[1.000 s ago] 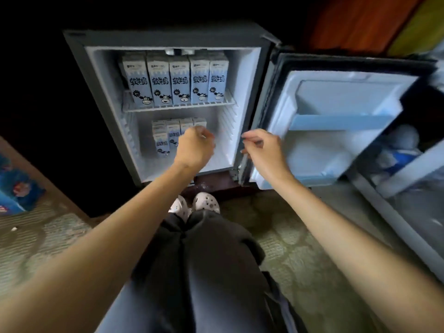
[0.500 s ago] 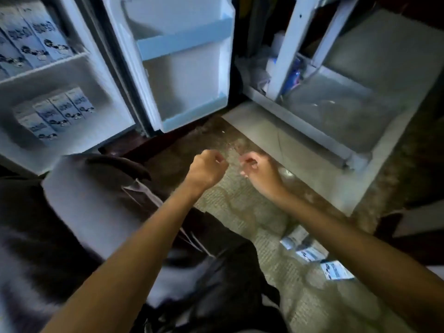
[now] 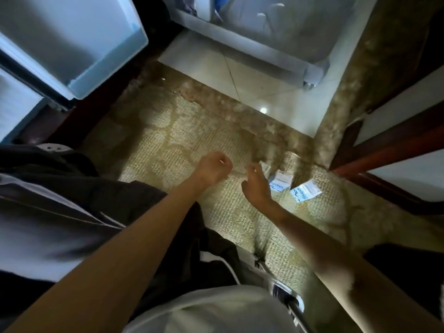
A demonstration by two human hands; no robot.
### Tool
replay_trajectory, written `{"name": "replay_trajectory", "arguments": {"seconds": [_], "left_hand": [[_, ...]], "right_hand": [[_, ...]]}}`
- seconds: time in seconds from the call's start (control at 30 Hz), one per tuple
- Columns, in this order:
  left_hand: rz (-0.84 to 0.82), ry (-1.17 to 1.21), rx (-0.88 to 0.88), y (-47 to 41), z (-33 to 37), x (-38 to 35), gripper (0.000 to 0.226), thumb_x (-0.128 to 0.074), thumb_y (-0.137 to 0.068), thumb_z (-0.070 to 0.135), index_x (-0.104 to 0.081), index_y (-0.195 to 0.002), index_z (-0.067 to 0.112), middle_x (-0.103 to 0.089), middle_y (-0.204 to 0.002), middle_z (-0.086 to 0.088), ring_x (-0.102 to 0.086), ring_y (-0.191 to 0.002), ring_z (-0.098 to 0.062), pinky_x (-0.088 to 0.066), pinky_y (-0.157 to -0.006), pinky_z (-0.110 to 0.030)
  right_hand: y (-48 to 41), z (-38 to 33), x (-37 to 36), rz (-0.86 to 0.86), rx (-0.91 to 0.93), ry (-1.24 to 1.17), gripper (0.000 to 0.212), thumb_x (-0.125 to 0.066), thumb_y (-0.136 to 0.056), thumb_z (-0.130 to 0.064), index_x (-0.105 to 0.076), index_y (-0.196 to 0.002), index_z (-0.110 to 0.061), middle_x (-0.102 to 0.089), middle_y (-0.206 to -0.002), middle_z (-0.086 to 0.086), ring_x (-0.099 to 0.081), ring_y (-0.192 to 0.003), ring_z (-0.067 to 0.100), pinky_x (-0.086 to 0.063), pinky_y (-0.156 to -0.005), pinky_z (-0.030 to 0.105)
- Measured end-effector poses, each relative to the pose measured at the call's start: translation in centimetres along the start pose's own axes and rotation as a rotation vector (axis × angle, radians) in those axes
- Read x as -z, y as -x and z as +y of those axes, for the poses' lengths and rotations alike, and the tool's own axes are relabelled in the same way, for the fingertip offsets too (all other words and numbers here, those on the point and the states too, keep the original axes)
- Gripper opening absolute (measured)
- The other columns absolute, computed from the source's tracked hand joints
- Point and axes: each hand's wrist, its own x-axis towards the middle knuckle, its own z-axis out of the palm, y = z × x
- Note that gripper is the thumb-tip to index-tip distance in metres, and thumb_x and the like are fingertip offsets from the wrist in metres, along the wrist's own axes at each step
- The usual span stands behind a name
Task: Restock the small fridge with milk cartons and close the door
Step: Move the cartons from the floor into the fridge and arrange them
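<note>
Three blue-and-white milk cartons lie on the carpet at centre right: one (image 3: 305, 193) flat on the right, one (image 3: 280, 181) in the middle, one (image 3: 265, 168) partly behind my right hand. My right hand (image 3: 256, 186) hovers just left of them with fingers loosely spread, holding nothing. My left hand (image 3: 213, 167) is curled into a loose fist over the carpet, holding nothing. The fridge's open door (image 3: 79, 44) fills the top left; the fridge's inside is out of view.
Patterned beige carpet (image 3: 182, 140) lies under my hands. Pale floor tiles (image 3: 252, 78) and a white frame (image 3: 276, 56) are beyond it. Dark red wooden trim (image 3: 384, 150) runs at the right. My knees in dark trousers (image 3: 72, 200) fill the left.
My view has swung right and down from the fridge shelves to the floor. Both hands left the fridge and now hang over the carpet, the right one beside the loose cartons.
</note>
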Motion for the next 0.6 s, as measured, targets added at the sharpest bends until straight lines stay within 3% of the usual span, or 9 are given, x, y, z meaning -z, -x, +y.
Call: {"name": "replay_trajectory", "arguments": {"seconds": [0.07,0.13,0.27,0.4,0.6], "left_hand": [[-0.033,-0.043,0.02,-0.1,-0.8,-0.8,0.017,-0.05,-0.093,0.014,-0.059,-0.079,0.01,-0.059,-0.084,-0.006,-0.054,-0.058,-0.009,-0.044,-0.05,-0.012],[-0.054,-0.072,0.031,-0.1,-1.5,-1.1,0.019,-0.049,-0.093,0.012,-0.058,-0.077,0.011,-0.059,-0.083,-0.006,-0.053,-0.057,-0.008,-0.04,-0.043,-0.007],[-0.057,-0.039,0.081,-0.3,-2.1,-0.7,0.014,-0.048,-0.094,0.014,-0.057,-0.085,0.008,-0.058,-0.076,-0.002,-0.055,-0.061,-0.012,-0.044,-0.059,-0.02],[-0.067,-0.053,0.118,-0.3,-2.1,-0.6,0.016,-0.047,-0.094,0.014,-0.059,-0.09,0.004,-0.062,-0.088,-0.013,-0.058,-0.078,-0.023,-0.047,-0.074,-0.031],[-0.116,-0.031,0.119,0.0,-2.1,-0.6,0.013,-0.047,-0.093,0.011,-0.058,-0.089,0.005,-0.059,-0.089,-0.007,-0.056,-0.073,-0.016,-0.044,-0.064,-0.023]], "right_hand": [[-0.7,1.7,-0.4,0.01,-0.023,0.129,0.066,-0.046,-0.086,0.001,-0.023,-0.147,-0.01,-0.012,-0.156,0.014,-0.023,-0.139,0.033,-0.042,-0.099,0.041],[-1.5,2.7,-0.5,0.043,-0.015,0.23,0.07,-0.048,-0.085,0.002,-0.02,-0.147,-0.011,-0.009,-0.156,0.017,-0.02,-0.14,0.036,-0.043,-0.101,0.043],[-3.4,3.7,-0.3,0.028,-0.075,0.303,0.065,-0.045,-0.089,-0.001,-0.02,-0.147,-0.015,-0.02,-0.151,0.02,-0.024,-0.136,0.038,-0.039,-0.101,0.042],[-4.1,3.9,-0.4,0.0,-0.044,0.371,0.055,-0.043,-0.091,0.001,-0.031,-0.143,-0.012,-0.029,-0.144,0.023,-0.034,-0.131,0.04,-0.037,-0.104,0.044],[-4.3,3.0,-0.2,-0.023,-0.025,0.257,0.04,-0.05,-0.089,0.001,-0.049,-0.128,-0.009,-0.027,-0.145,0.022,-0.05,-0.117,0.035,-0.042,-0.095,0.038]]}}
